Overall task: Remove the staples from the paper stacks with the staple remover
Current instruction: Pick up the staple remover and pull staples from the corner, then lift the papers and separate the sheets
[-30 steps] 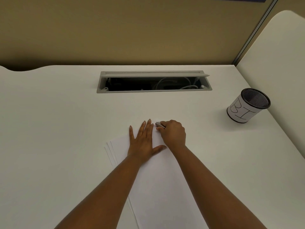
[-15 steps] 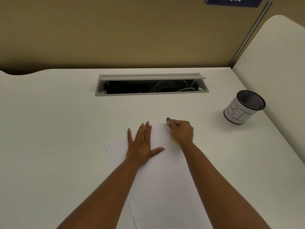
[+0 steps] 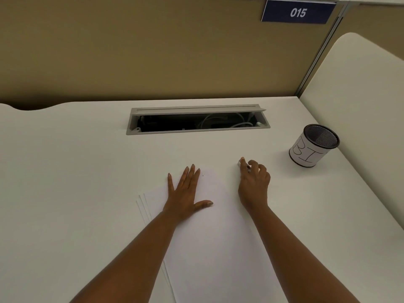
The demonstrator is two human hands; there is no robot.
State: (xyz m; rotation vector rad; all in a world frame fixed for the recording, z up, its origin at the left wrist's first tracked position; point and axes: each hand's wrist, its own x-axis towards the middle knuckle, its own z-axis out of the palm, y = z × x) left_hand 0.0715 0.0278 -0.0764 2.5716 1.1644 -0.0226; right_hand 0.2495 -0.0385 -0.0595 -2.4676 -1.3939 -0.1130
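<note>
Metal staple remover [image 3: 242, 164] pinched in the right hand [image 3: 253, 184], now off the paper on the desk [image 3: 87, 171].
Earlier it worked at the paper stack's [image 3: 209, 226] top corner; the left hand [image 3: 185, 193] stays flat on the sheets, fingers straight. Mesh cup [image 3: 312, 145] stands right.

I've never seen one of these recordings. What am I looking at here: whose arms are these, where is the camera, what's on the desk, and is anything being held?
There is no machine: a person works with bare hands, and one camera worn on the head looks forward and down, so the arms reach in from below. On the white desk lies a stack of paper. The left hand lies flat on it, fingers straight. The right hand is beside the paper's top corner, its fingers curled round a small tool, presumably the staple remover; only its tip shows. To the right stands a mesh cup with a paper label. Behind is an open cable tray set into the desk.
</note>
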